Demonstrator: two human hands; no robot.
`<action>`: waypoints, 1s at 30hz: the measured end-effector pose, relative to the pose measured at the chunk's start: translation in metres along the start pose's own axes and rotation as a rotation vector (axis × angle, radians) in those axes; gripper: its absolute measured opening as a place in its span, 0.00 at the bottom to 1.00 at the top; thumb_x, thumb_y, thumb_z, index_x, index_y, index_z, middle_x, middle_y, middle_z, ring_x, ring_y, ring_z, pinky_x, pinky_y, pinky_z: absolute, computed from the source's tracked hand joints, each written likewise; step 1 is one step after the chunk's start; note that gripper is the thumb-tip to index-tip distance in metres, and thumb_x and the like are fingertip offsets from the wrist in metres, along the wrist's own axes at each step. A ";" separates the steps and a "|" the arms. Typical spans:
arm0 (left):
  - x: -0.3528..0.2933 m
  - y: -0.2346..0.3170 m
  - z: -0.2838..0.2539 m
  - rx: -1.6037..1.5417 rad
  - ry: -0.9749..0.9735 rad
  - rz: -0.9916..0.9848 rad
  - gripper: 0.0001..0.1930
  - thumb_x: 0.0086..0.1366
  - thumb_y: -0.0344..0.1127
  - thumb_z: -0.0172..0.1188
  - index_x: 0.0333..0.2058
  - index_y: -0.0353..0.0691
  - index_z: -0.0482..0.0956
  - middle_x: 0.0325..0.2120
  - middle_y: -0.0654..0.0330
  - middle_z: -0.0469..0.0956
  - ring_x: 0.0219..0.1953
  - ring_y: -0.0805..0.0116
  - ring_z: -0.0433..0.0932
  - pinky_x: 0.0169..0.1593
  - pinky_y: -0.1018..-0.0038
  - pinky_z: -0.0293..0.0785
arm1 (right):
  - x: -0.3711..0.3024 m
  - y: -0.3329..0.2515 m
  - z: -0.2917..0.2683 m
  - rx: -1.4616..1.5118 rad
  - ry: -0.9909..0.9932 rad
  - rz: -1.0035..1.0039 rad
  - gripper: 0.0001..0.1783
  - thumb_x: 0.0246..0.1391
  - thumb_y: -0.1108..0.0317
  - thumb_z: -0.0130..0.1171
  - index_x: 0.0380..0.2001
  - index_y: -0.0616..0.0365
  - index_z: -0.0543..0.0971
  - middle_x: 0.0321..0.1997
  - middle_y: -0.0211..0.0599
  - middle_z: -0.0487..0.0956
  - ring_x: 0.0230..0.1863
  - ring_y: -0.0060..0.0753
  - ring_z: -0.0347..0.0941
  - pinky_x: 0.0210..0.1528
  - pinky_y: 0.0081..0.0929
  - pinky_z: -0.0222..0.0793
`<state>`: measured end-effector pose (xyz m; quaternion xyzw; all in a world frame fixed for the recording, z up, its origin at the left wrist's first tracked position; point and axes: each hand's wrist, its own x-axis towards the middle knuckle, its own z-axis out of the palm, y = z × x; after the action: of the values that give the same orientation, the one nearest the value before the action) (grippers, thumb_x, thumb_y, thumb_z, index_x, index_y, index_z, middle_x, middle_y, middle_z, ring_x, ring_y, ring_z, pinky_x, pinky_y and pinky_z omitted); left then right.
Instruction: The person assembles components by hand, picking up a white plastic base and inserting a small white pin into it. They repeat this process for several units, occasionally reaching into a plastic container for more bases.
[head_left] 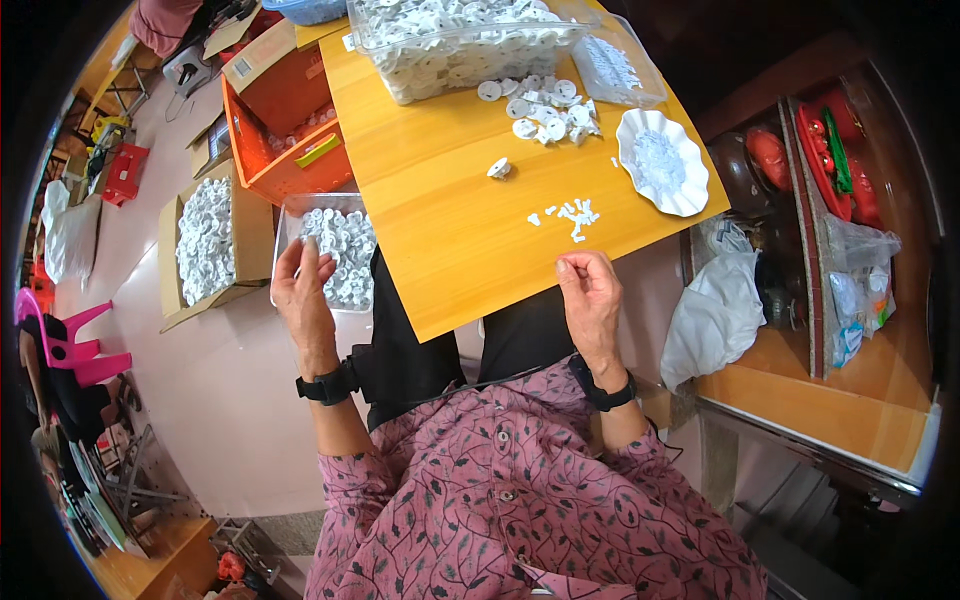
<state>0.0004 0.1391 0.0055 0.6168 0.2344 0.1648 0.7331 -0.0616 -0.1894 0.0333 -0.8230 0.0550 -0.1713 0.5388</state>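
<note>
My left hand [303,292] is over the near edge of a clear plastic bin [291,209] filled with small round white plastic parts [345,255]. Its fingers are curled together; a pale bit shows at the tips, too small to name. At the near edge of the yellow wooden table [440,270], my right hand [592,295] has thumb and forefinger pinched, and what they hold, if anything, is hidden. Just beyond lie several tiny white pieces [578,216]. A single round white part [499,169] sits farther up the tabletop, below a loose heap of similar parts [548,108].
A big clear tub [470,50] of white parts stands at the table's far end, beside a small clear tray [620,70]. On the right is a fluted white dish [664,162] with tiny clear pieces. An orange crate [290,165] and a cardboard box [170,260] stand left.
</note>
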 end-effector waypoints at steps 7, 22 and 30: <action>-0.065 0.011 0.096 0.301 -0.410 0.170 0.08 0.64 0.30 0.61 0.38 0.32 0.81 0.27 0.60 0.80 0.27 0.74 0.77 0.34 0.77 0.74 | 0.007 0.006 -0.004 -0.242 0.064 -0.160 0.04 0.55 0.78 0.58 0.35 0.64 0.75 0.36 0.42 0.74 0.32 0.39 0.74 0.33 0.29 0.72; -0.094 -0.006 0.171 0.740 -0.691 0.738 0.07 0.58 0.24 0.60 0.36 0.34 0.83 0.30 0.49 0.76 0.34 0.50 0.78 0.37 0.64 0.76 | 0.015 0.014 -0.012 -0.590 0.113 -0.279 0.10 0.52 0.79 0.57 0.40 0.64 0.78 0.41 0.43 0.72 0.44 0.47 0.71 0.46 0.39 0.69; -0.075 -0.014 0.176 0.650 -0.435 0.686 0.16 0.58 0.26 0.61 0.47 0.35 0.77 0.42 0.47 0.73 0.38 0.50 0.77 0.40 0.63 0.76 | 0.012 0.010 -0.012 -0.746 0.055 -0.368 0.11 0.51 0.77 0.57 0.39 0.64 0.79 0.40 0.41 0.72 0.42 0.44 0.69 0.45 0.40 0.65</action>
<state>0.0336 -0.0490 0.0247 0.8741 -0.0997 0.1823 0.4391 -0.0532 -0.2075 0.0309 -0.9530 -0.0202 -0.2550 0.1622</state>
